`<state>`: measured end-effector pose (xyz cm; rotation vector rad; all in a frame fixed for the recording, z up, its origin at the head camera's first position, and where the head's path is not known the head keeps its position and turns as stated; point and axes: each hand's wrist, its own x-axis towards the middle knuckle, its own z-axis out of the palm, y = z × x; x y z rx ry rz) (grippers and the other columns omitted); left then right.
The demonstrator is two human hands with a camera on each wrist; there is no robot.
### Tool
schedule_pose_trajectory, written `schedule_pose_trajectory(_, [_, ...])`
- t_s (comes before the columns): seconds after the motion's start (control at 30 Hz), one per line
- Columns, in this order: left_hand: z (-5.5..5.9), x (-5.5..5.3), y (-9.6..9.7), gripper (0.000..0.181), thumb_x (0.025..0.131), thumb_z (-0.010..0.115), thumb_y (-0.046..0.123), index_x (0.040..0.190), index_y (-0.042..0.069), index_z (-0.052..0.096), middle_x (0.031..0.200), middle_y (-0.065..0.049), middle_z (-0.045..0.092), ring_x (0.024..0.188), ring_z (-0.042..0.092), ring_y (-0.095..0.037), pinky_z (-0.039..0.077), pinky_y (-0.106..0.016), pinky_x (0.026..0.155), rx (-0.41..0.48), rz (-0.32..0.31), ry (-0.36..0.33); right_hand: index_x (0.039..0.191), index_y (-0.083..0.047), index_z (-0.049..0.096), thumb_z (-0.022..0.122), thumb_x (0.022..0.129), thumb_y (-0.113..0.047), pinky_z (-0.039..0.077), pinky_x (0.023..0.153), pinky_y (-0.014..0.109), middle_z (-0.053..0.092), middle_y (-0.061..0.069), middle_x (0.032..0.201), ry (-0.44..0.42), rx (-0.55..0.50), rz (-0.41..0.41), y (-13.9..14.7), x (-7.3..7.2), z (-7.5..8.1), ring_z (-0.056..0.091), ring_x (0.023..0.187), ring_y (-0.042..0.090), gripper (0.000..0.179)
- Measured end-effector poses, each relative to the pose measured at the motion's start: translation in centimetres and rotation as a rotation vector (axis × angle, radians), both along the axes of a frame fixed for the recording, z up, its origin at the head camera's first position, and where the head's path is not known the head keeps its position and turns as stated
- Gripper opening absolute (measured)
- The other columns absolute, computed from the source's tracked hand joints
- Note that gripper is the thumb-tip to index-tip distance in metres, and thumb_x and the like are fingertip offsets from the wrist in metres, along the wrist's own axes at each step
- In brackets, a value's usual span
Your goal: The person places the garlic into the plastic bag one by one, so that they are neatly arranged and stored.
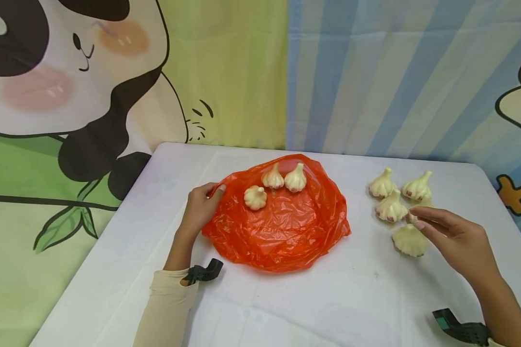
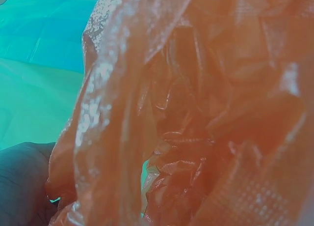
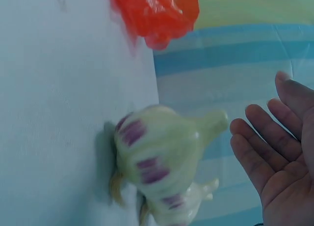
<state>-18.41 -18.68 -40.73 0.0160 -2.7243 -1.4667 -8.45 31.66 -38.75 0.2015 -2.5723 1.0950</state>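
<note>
My left hand [image 1: 201, 207] grips the left rim of a crinkled red plastic bag [image 1: 278, 236], thumb over the edge. Three garlic bulbs lie toward the back of the bag: one bulb [image 1: 255, 198] at left, with a pair [image 1: 295, 178] beside it. Film from the bag [image 2: 196, 113] fills most of the left wrist view, and part of the left hand [image 2: 24, 186] shows at its lower left corner. Over several garlic bulbs [image 1: 391, 207] on the right of the table hovers my right hand [image 1: 458, 241]. Its fingers are spread and relaxed beside a purple-streaked bulb [image 3: 162, 147].
A white-covered table [image 1: 330, 303] carries everything. Behind it hangs a printed curtain [image 1: 226, 72] with a panda and blue stripes. The nearest loose bulb [image 1: 410, 240] sits below the right fingertips. Each wrist wears a black camera mount [image 1: 204, 272].
</note>
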Motion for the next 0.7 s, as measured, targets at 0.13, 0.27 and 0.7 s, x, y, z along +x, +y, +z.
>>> schedule_pose_trajectory(0.13, [-0.1, -0.1, 0.1, 0.035, 0.1, 0.054, 0.034, 0.117, 0.007, 0.069, 0.104, -0.006, 0.066, 0.091, 0.057, -0.024, 0.053, -0.037, 0.079, -0.004, 0.002, -0.008, 0.12, -0.001, 0.066, 0.071, 0.089, -0.007, 0.042, 0.074, 0.004, 0.059, -0.025, 0.109, -0.06, 0.014, -0.016, 1.0, 0.3, -0.5, 0.053, 0.099, -0.016, 0.032])
schedule_pose_trajectory(0.27, [-0.1, -0.2, 0.1, 0.035, 0.1, 0.054, 0.034, 0.117, 0.007, 0.069, 0.104, -0.006, 0.066, 0.091, 0.057, -0.024, 0.053, -0.037, 0.079, -0.001, -0.002, -0.008, 0.123, -0.001, 0.064, 0.071, 0.09, -0.012, 0.042, 0.073, 0.003, 0.059, -0.024, 0.111, -0.111, 0.026, -0.021, 1.7, 0.4, -1.2, 0.051, 0.099, -0.017, 0.036])
schedule_pose_trajectory(0.7, [0.0, -0.2, 0.1, 0.035, 0.1, 0.055, 0.035, 0.114, 0.007, 0.069, 0.1, -0.006, 0.067, 0.088, 0.057, -0.024, 0.054, -0.035, 0.075, 0.008, -0.003, -0.005, 0.126, 0.002, 0.061, 0.074, 0.088, -0.016, 0.04, 0.072, 0.002, 0.062, 0.0, 0.12, -0.207, 0.084, 0.015, 2.7, 0.3, -2.8, 0.04, 0.1, -0.024, 0.044])
